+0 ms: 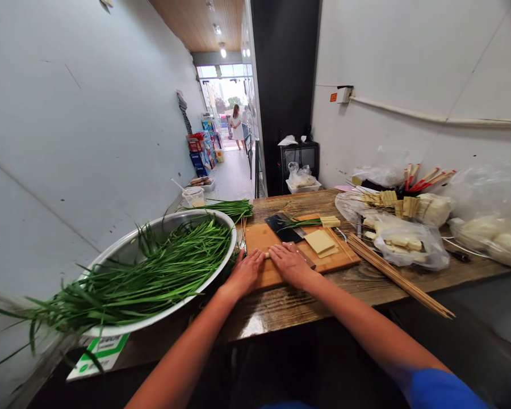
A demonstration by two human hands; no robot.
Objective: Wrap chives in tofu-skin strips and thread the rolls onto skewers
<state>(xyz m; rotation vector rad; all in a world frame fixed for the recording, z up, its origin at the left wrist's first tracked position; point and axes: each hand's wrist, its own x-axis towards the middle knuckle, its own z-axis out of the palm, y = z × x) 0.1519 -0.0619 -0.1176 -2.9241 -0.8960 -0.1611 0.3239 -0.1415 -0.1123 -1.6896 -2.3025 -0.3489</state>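
On the wooden cutting board (262,234), my left hand (247,269) and my right hand (290,264) press down side by side on a small pale roll (267,255), apparently of tofu skin. Both hands have their fingers over it, and only its middle shows between them. A cleaver (280,226) lies flat just beyond my right hand, its wooden handle partly covered. Square tofu-skin sheets (320,242) are stacked to the right. Behind them, chives (304,222) stick out of pale wrapped rolls (330,221).
At left stands a large metal basin (233,236) heaped with chives (170,267). Bamboo skewers (398,275) lie at the board's right. Beyond are bagged pale pieces (402,244), skewered rolls (385,199) and red-tipped sticks (430,179). A person (237,125) stands far off by the doorway.
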